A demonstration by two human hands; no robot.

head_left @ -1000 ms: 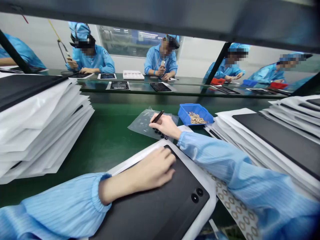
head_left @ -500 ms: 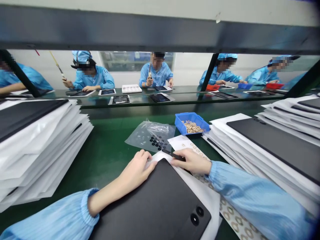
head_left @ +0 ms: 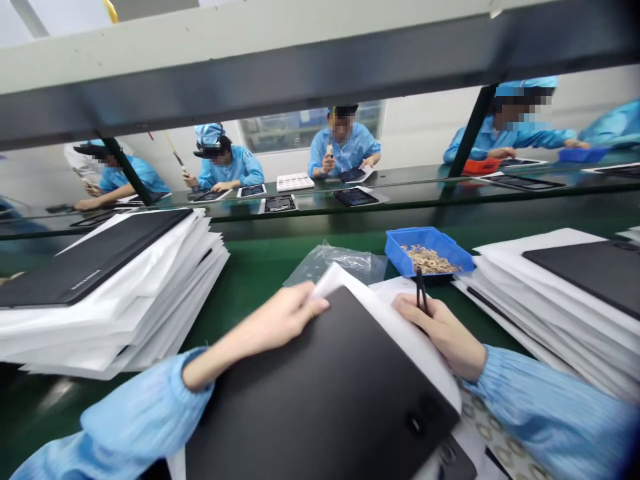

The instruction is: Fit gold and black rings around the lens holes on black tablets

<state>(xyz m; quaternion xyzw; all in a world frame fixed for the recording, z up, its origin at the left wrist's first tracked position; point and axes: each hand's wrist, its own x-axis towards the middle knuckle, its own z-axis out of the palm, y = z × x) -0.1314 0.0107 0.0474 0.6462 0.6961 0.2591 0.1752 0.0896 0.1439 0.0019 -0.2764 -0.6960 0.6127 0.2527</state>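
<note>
A black tablet back cover (head_left: pixel 320 387), tilted up off the bench, lies over a white paper sheet (head_left: pixel 380 300). My left hand (head_left: pixel 287 317) is closed on its top corner and the paper, thumb on the dark face. Black tweezers (head_left: pixel 421 290) point upward from my right hand (head_left: pixel 440 330), whose fingers are closed around them beside the sheet's right edge. Below the raised cover, part of another dark panel (head_left: pixel 460 460) shows at the lower right. A strip of ring-shaped stickers (head_left: pixel 500 433) lies partly under my right forearm.
Tall stacks of covers and white paper stand at left (head_left: pixel 150 287) and right (head_left: pixel 545 293). A blue bin (head_left: pixel 430 250) of small rings and a clear plastic bag (head_left: pixel 340 263) sit ahead. A shelf beam (head_left: pixel 300 73) crosses overhead; several co-workers in blue sit beyond.
My left hand has gripped the cover's corner and raised it with the paper. My right hand has moved rightward, turning the tweezers upright. The view has shifted left and tilted.
</note>
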